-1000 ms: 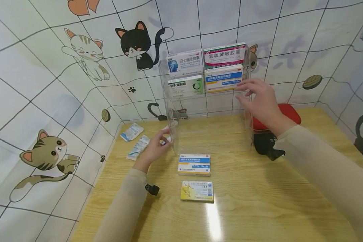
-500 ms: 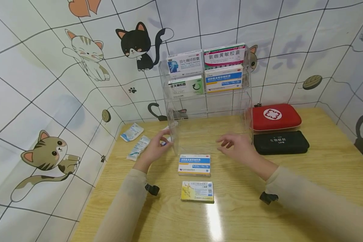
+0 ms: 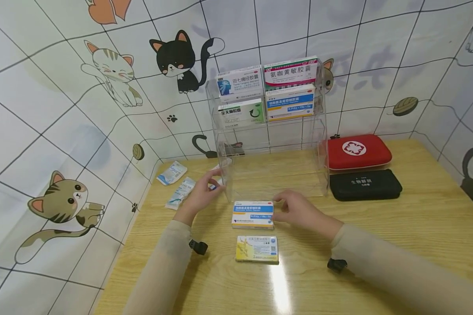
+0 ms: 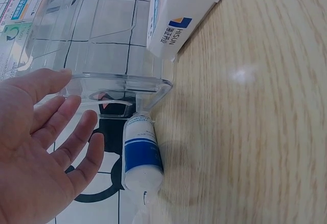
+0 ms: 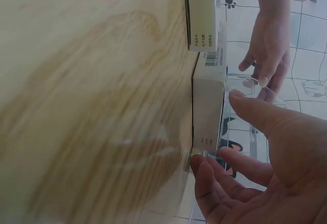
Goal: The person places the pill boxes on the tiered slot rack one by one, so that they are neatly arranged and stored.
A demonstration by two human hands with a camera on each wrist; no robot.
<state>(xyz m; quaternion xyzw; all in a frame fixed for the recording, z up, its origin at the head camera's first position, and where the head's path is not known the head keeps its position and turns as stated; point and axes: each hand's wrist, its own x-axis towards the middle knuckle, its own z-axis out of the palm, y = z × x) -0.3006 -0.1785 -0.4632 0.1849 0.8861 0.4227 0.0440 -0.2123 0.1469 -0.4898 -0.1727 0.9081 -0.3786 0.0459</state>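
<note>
My left hand [image 3: 205, 192] is at the left side of the clear display rack [image 3: 268, 148]. In the left wrist view its thumb lies at the rack's edge, with the other fingers relaxed outside the side panel. My right hand [image 3: 301, 212] reaches the right end of a blue-and-white capsule box [image 3: 253, 215], which lies flat before the rack. Thumb and fingertips are right at that end, and the right wrist view shows the box's white end [image 5: 208, 111] between them. A yellow-and-white medicine box [image 3: 257, 249] lies nearer to me.
Several medicine boxes, including a green-and-white one [image 3: 241, 113], stand in the rack's upper tiers. Left of it lie a white packet [image 3: 172, 173] and a blue-and-white packet [image 3: 180, 192]. A red case [image 3: 358, 151] and a black pouch [image 3: 365, 184] sit to the right.
My right hand has come down from the blue-and-white box in the rack's upper right, then moved left to the matching box on the table. The left hand has stayed at the rack.
</note>
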